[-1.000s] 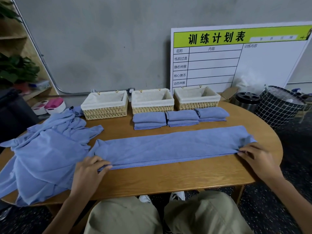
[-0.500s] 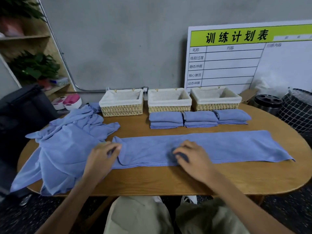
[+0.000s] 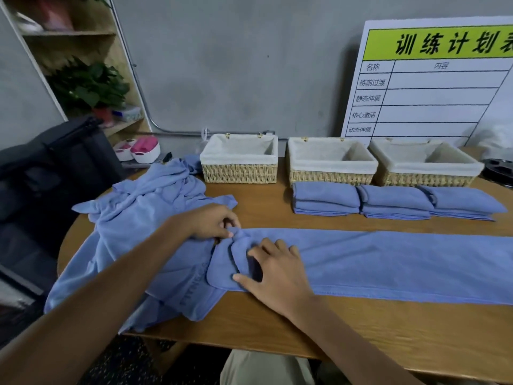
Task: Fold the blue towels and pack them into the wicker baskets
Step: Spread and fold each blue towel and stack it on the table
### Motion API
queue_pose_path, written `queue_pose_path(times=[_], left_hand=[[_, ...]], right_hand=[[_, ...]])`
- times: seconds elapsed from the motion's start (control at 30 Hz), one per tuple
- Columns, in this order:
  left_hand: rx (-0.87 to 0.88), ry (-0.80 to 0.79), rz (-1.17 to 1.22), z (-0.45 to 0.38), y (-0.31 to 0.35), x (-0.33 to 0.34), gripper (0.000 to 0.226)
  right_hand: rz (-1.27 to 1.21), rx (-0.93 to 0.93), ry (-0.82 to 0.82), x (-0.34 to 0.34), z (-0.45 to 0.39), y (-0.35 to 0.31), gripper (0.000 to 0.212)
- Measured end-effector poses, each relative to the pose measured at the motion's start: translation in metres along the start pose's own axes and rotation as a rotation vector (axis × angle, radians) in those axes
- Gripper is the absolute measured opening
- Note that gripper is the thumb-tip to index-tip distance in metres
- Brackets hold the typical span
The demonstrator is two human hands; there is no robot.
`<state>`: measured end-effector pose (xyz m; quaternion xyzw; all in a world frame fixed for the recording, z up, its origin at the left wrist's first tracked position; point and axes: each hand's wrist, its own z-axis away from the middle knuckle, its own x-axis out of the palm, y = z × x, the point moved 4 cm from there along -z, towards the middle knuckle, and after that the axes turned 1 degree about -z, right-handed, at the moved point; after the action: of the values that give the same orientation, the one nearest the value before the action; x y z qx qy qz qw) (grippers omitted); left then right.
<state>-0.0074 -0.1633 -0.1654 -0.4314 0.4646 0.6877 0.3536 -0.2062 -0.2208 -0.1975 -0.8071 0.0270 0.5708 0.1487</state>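
Observation:
A long blue towel (image 3: 388, 262), folded into a narrow strip, lies across the wooden table (image 3: 361, 337). My left hand (image 3: 213, 222) pinches its far left corner. My right hand (image 3: 274, 270) rests on the strip's left end, with fingers and thumb gripping a bunched fold there. A heap of unfolded blue towels (image 3: 144, 226) lies at the table's left. Three folded towel stacks (image 3: 394, 201) sit in a row in front of three lined wicker baskets (image 3: 240, 159), (image 3: 331, 162), (image 3: 424, 165), whose visible insides look empty.
A white schedule board (image 3: 438, 84) leans on the wall behind the baskets. A dark bag (image 3: 47, 173) stands left of the table, next to a shelf with a plant (image 3: 88, 87). A black round object (image 3: 499, 169) sits at the far right edge.
My right hand slid left along the strip from its right end to its left end, beside my left hand. The view turned left.

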Motion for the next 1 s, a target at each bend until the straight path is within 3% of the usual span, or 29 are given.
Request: queue_pose_path(times=[0.1,0.17,0.5,0.7,1.0], left_hand=[[0.02,0.022,0.107,0.002,-0.003,-0.006,0.012],[0.022,0.039,0.202,0.007,-0.005,-0.011,0.008],[-0.036,0.159,0.478,0.024,-0.015,-0.032,0.021],[-0.064,0.173,0.516,0.027,-0.019,-0.035,0.012],[-0.115,0.192,0.408,0.027,-0.025,-0.03,0.018]], right_hand=[[-0.037,-0.052,0.184,0.004,0.0,-0.003,0.028],[-0.114,-0.071,0.234,0.002,0.001,-0.005,0.019],[-0.247,-0.217,0.308,-0.005,0.008,-0.011,0.022],[-0.179,-0.353,0.292,-0.003,0.011,-0.015,0.03],[-0.21,-0.441,0.206,0.003,0.009,-0.026,0.016]])
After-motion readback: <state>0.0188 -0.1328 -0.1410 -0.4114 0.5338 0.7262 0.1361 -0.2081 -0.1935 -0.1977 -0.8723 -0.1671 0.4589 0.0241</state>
